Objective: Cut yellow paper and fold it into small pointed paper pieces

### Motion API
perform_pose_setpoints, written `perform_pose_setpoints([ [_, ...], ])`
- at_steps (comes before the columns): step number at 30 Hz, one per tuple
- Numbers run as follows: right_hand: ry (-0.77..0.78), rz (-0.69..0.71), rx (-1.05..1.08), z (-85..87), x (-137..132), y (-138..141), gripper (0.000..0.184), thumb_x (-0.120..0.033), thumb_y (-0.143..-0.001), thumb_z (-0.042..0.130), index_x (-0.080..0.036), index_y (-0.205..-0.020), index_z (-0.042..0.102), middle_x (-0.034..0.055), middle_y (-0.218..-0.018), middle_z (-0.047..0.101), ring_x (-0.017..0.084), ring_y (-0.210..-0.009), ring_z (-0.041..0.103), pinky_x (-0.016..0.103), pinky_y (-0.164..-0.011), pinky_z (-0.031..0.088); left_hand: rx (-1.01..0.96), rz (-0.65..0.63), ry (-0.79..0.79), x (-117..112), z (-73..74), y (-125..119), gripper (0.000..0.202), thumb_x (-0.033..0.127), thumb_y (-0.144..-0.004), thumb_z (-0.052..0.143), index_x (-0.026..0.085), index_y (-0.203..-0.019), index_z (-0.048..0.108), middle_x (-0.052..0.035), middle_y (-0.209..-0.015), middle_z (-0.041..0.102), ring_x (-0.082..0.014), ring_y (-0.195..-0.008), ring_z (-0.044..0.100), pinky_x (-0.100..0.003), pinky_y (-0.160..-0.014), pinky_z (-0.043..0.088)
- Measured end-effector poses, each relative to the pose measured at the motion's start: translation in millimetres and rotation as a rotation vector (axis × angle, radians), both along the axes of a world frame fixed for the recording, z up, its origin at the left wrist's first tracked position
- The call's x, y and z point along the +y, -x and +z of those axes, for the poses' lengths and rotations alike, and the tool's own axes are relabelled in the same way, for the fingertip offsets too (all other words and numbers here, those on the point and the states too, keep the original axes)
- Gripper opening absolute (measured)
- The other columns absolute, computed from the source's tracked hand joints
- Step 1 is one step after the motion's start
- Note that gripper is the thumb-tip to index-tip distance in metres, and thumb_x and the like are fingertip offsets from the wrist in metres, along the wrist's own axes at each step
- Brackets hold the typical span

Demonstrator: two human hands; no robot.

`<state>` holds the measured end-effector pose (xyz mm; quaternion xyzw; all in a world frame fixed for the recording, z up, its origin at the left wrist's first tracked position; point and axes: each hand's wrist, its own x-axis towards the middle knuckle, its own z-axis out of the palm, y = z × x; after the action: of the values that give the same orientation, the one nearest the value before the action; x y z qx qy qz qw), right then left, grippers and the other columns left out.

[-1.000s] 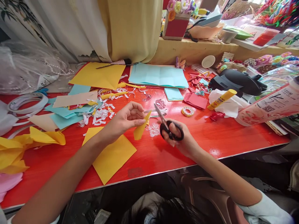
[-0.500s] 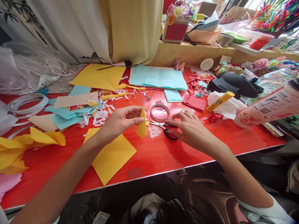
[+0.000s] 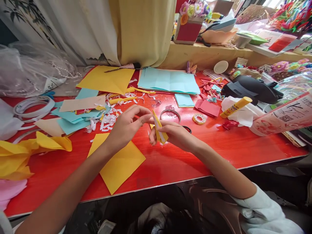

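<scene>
Above the red table, a narrow folded yellow paper (image 3: 161,134) with a white inner side showing is between my hands. My right hand (image 3: 180,135) grips its lower part, thumb in front and fingers behind. At its upper tip, my left hand (image 3: 129,125) pinches with thumb and index finger. Behind my right hand lies a pair of scissors, with only a black handle loop (image 3: 187,129) showing; the rest is hidden. A square yellow sheet (image 3: 122,162) lies flat below my left wrist. A grey ring-shaped roll (image 3: 170,112) sits just beyond my hands.
Paper scraps (image 3: 107,120) and blue pieces (image 3: 73,125) lie left. Blue sheets (image 3: 168,79) are at the back. A small tape roll (image 3: 199,119), red squares (image 3: 208,108), a glue stick (image 3: 236,107) and a large cup (image 3: 282,113) are right. The table's front edge (image 3: 170,182) runs near me.
My right hand has left the scissors and moved left to grip the folded yellow paper. The paper has turned, so white now shows. The view has shifted slightly left.
</scene>
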<state>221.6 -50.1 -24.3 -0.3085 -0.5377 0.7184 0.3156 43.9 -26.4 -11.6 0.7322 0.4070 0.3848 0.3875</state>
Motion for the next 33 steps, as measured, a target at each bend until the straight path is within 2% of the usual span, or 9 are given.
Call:
perform_pose_setpoints([
  [3,0.083,0.048,0.129,-0.8,0,-4,0.029,-0.025,-0.09,0.041,-0.017,-0.116,0.049,0.0023,-0.075,0.063,0.013,-0.067,0.058,0.027,-0.069,0.042,0.073,0.056,-0.118,-1,1.5,1,0.016,0.035,-0.086,0.054,0.02,-0.085,0.06,-0.0015,-0.088,0.061,-0.015,-0.084,0.056,-0.027,-0.071,0.043],
  [7,0.116,0.061,0.186,-2.2,-2,-3,0.015,-0.027,-0.092,0.044,-0.019,-0.103,0.051,0.0008,-0.076,0.06,0.011,-0.064,0.057,0.025,-0.066,0.042,0.132,0.066,-0.201,-1,-1.5,0,0.011,0.031,-0.084,0.057,0.02,-0.086,0.058,-0.0008,-0.09,0.06,-0.0139,-0.083,0.055,-0.026,-0.07,0.042],
  [9,0.139,0.059,0.201,-3.7,-2,-1,0.017,-0.031,-0.093,0.042,-0.018,-0.099,0.052,0.0019,-0.076,0.06,0.011,-0.065,0.058,0.026,-0.066,0.043,0.153,0.063,-0.227,-1,-3.1,-1,0.009,0.028,-0.085,0.057,0.019,-0.085,0.057,-0.0009,-0.089,0.06,-0.0136,-0.083,0.054,-0.026,-0.07,0.042],
  [11,0.168,0.029,0.212,-5.8,-1,0,0.021,-0.034,-0.094,0.041,-0.017,-0.098,0.053,0.0029,-0.077,0.061,0.012,-0.065,0.059,0.026,-0.065,0.044,0.161,0.052,-0.24,-1,-4.2,-2,0.007,0.025,-0.085,0.057,0.019,-0.082,0.055,-0.0006,-0.085,0.058,-0.013,-0.08,0.053,-0.025,-0.07,0.041],
  [14,0.211,-0.051,0.24,-9.4,0,3,0.02,-0.028,-0.093,0.043,-0.014,-0.096,0.056,0.0032,-0.078,0.059,0.01,-0.065,0.057,0.025,-0.065,0.044,0.191,0.035,-0.26,-1,-5.3,-2,0.008,0.018,-0.085,0.053,0.018,-0.078,0.052,-0.0001,-0.08,0.055,-0.0118,-0.074,0.05,-0.025,-0.067,0.04],
  [19,0.289,-0.162,0.266,-13.0,-1,10,0.017,-0.023,-0.092,0.045,-0.013,-0.086,0.058,0.0017,-0.074,0.055,0.008,-0.062,0.051,0.022,-0.063,0.043,0.303,0.029,-0.381,0,-9.5,-1,0.016,0.005,-0.083,0.045,0.019,-0.076,0.047,-0.0004,-0.077,0.051,-0.0124,-0.071,0.048,-0.025,-0.067,0.039],
  [25,0.283,-0.235,0.287,-16.7,-1,15,0.017,-0.021,-0.09,0.047,-0.012,-0.08,0.058,0.0013,-0.073,0.053,0.007,-0.062,0.05,0.021,-0.062,0.043,0.374,-0.002,-0.466,1,-17.4,-1,0.019,0.001,-0.081,0.04,0.019,-0.078,0.045,-0.002,-0.079,0.052,-0.014,-0.073,0.049,-0.026,-0.068,0.039],
  [29,0.275,-0.24,0.243,-15.7,0,14,0.017,-0.02,-0.091,0.044,-0.013,-0.081,0.055,0.0014,-0.072,0.056,0.008,-0.06,0.053,0.021,-0.061,0.044,0.4,-0.015,-0.455,3,-17.0,-1,0.018,0.002,-0.081,0.04,0.019,-0.078,0.045,-0.0025,-0.08,0.053,-0.0147,-0.075,0.05,-0.026,-0.068,0.04],
  [33,0.229,-0.15,0.201,-15.5,2,10,0.016,-0.024,-0.092,0.042,-0.014,-0.088,0.054,0.0035,-0.074,0.061,0.011,-0.063,0.061,0.027,-0.071,0.049,0.299,-0.001,-0.302,3,-11.8,0,0.013,0.008,-0.084,0.044,0.019,-0.079,0.05,-0.0007,-0.079,0.058,-0.0127,-0.073,0.055,-0.025,-0.068,0.042],
])
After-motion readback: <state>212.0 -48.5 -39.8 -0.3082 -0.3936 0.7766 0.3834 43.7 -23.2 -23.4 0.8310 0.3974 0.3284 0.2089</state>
